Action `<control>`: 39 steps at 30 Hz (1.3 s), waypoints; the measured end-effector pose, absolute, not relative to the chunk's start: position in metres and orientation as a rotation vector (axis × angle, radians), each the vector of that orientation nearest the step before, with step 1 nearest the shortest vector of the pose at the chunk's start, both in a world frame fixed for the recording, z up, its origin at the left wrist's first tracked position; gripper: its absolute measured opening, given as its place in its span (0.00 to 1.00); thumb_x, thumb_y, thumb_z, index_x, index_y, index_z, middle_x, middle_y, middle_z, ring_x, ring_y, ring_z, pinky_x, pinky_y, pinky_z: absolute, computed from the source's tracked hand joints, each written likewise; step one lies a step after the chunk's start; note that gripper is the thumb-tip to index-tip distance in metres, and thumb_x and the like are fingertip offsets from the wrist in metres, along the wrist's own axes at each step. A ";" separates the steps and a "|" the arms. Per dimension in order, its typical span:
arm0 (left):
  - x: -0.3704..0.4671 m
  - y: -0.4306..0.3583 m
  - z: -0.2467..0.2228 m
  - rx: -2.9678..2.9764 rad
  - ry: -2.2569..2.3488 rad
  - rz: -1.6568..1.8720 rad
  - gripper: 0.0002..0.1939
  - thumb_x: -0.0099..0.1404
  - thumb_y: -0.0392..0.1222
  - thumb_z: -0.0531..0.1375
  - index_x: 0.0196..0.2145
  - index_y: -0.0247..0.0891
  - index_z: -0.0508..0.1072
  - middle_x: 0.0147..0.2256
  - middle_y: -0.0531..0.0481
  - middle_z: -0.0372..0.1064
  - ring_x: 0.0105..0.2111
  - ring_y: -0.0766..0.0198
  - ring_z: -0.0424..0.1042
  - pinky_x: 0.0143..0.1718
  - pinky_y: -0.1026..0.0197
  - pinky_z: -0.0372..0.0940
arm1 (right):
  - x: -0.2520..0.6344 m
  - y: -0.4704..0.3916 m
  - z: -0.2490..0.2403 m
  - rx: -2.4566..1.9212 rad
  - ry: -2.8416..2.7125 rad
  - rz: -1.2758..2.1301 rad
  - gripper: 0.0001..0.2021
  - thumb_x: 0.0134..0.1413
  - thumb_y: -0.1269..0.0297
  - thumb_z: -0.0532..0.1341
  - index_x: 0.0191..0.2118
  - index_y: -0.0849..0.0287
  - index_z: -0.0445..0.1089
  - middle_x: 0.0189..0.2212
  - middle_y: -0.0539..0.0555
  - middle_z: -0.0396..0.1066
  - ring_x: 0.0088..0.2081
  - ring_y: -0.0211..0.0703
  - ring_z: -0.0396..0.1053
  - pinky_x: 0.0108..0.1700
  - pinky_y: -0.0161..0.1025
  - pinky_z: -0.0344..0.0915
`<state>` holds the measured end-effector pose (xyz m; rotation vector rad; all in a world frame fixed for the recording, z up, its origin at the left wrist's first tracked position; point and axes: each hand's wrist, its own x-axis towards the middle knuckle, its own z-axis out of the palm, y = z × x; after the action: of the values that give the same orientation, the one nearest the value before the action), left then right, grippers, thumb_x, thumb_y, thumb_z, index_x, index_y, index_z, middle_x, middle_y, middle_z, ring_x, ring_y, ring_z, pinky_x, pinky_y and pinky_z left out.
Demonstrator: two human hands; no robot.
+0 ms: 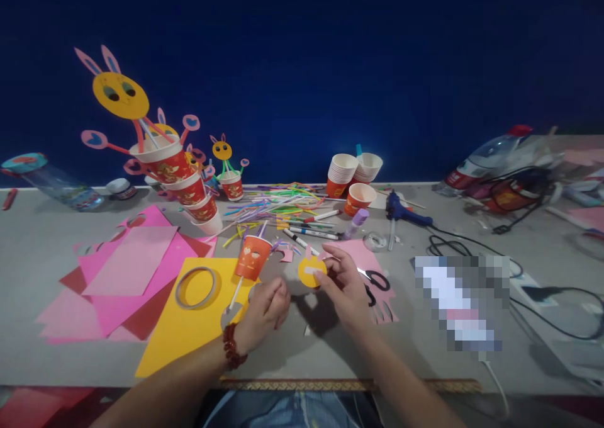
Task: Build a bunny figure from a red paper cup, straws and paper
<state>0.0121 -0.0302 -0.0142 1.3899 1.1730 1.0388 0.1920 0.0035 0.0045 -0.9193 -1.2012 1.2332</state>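
Observation:
My right hand (346, 289) pinches a yellow paper rabbit head (307, 278) at its right edge. The head has pink ears, and a pale strip lies across the side facing me. Just left of it, my left hand (267, 309) is closed above the table, with its fingers curled together; what they hold, if anything, is hidden. Beyond that hand an orange paper cup (252, 258) lies tilted, with a white straw (235, 294) sticking out of its near end. Part of a grey disc (228, 316) shows beside the left wrist.
Yellow card (174, 333) bears a tape roll (178, 287); pink sheets (127, 267) lie further left. Rabbit figures stand in stacked cups (163, 162). Behind are pipe cleaners (278, 201), markers (314, 233) and cups (340, 170). Scissors (379, 280), a corded glue gun (408, 215) and a bottle (481, 160) are right.

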 end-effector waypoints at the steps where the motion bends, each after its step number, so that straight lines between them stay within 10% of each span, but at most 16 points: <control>1: 0.012 -0.029 -0.014 1.401 1.121 1.016 0.18 0.72 0.51 0.50 0.27 0.39 0.64 0.19 0.57 0.60 0.16 0.71 0.59 0.20 0.67 0.56 | 0.192 0.003 0.005 -0.915 -1.218 1.227 0.21 0.58 0.60 0.64 0.55 0.52 0.63 0.30 0.48 0.68 0.29 0.39 0.69 0.31 0.35 0.71; 7: 0.012 -0.023 -0.011 1.220 0.904 1.030 0.24 0.66 0.48 0.61 0.56 0.42 0.60 0.37 0.49 0.70 0.29 0.67 0.70 0.28 0.65 0.66 | 0.193 0.003 0.004 -0.935 -1.281 1.213 0.21 0.58 0.60 0.64 0.56 0.52 0.62 0.30 0.48 0.69 0.29 0.39 0.69 0.32 0.35 0.70; 16: 0.012 -0.017 0.000 1.179 1.100 1.021 0.16 0.65 0.53 0.60 0.35 0.36 0.71 0.21 0.55 0.69 0.21 0.68 0.66 0.24 0.66 0.59 | 0.187 -0.002 0.000 -1.010 -1.478 0.982 0.22 0.59 0.66 0.64 0.57 0.51 0.60 0.38 0.53 0.72 0.35 0.43 0.72 0.37 0.41 0.72; 23: 0.012 -0.018 -0.002 1.279 1.150 1.037 0.14 0.69 0.50 0.57 0.35 0.36 0.73 0.20 0.54 0.68 0.21 0.67 0.67 0.24 0.66 0.61 | 0.191 -0.006 0.010 -1.016 -1.946 0.146 0.08 0.59 0.72 0.63 0.41 0.52 0.74 0.44 0.57 0.70 0.46 0.52 0.66 0.49 0.51 0.65; 39: 0.008 -0.024 -0.001 1.971 1.300 1.006 0.09 0.72 0.37 0.54 0.36 0.38 0.73 0.29 0.51 0.72 0.29 0.65 0.71 0.33 0.64 0.63 | 0.188 -0.002 0.010 -0.954 -2.083 0.069 0.06 0.60 0.73 0.62 0.40 0.55 0.73 0.34 0.52 0.77 0.38 0.46 0.68 0.49 0.50 0.62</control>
<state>0.0083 -0.0236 -0.0007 1.9709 1.3001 1.0059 0.1883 -0.0021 0.0100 -0.9536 -2.0826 0.0691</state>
